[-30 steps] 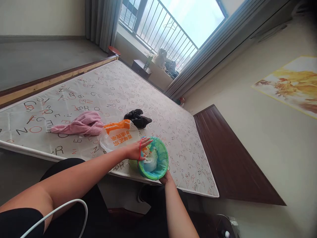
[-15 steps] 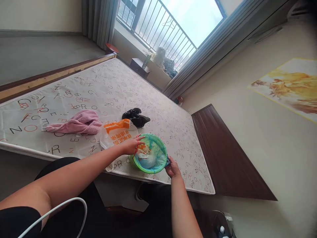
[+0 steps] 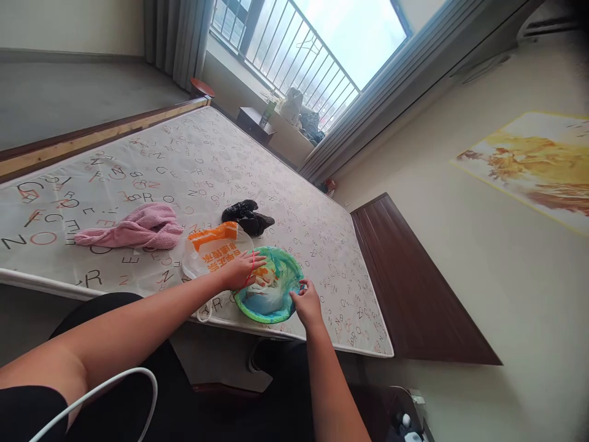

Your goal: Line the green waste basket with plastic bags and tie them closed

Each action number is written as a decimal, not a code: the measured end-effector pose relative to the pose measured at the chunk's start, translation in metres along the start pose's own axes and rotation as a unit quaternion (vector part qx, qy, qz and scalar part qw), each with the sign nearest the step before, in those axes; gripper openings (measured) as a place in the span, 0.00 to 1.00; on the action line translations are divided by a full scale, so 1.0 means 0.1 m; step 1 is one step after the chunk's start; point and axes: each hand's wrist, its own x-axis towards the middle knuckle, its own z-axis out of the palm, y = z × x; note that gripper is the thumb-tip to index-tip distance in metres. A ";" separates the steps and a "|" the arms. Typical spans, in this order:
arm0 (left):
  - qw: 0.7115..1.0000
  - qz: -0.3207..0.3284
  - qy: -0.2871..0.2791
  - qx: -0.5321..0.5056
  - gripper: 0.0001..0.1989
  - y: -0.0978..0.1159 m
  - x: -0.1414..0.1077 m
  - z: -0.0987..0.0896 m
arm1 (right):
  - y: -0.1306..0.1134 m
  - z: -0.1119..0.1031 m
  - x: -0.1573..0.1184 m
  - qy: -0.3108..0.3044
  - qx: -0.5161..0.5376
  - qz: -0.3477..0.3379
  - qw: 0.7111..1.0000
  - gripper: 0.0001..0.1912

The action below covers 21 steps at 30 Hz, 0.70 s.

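A round green bin (image 3: pixel 264 318), lined with a thin bluish plastic bag, stands near the front edge of the mattress with crumpled wrappers inside. My left hand (image 3: pixel 240 270) lies over its left rim with fingers spread, and a red band shows across it. At the right rim my right hand (image 3: pixel 306 301) pinches the edge of the liner between thumb and fingers. A white and orange plastic bag (image 3: pixel 214 236) touches the bin's left side. Behind it lies a black plastic bag (image 3: pixel 248 218). The pink towel (image 3: pixel 150 227) is farther left.
All of these rest on the letter-patterned mattress (image 3: pixel 184 166). A dark headboard (image 3: pixel 414 282) borders it on the right. Toward the window stands a small bedside table (image 3: pixel 252 123). A white cable (image 3: pixel 150 380) loops near my left arm.
My right hand has moved from the outside of the bin up onto its right rim. My left hand stays at the left rim. The whole view has shifted slightly.
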 end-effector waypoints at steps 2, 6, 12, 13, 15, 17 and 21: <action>1.000 -0.002 0.017 0.027 0.30 0.03 0.01 -0.02 | -0.05 0.11 -0.08 0.007 0.060 0.007 0.998 0.20; 0.998 0.046 0.042 0.028 0.26 0.04 0.03 -0.04 | -0.15 0.22 -0.14 -0.018 0.125 0.012 0.992 0.16; 0.993 0.028 0.114 0.020 0.15 0.10 0.04 -0.09 | -0.33 0.16 -0.25 -0.104 0.165 -0.041 0.980 0.13; 0.990 0.006 0.140 0.028 0.13 0.11 0.04 -0.13 | -0.35 0.16 -0.29 -0.129 0.167 -0.060 0.976 0.12; 0.981 -0.033 0.187 0.040 0.12 0.14 0.05 -0.23 | -0.39 0.19 -0.39 -0.169 0.172 -0.079 0.967 0.11; 0.974 -0.061 0.216 0.032 0.13 0.14 0.05 -0.35 | -0.40 0.26 -0.46 -0.190 0.210 -0.050 0.958 0.14; 0.960 -0.124 0.250 -0.004 0.15 0.11 0.05 -0.53 | -0.31 0.35 -0.38 -0.131 0.371 0.134 0.909 0.23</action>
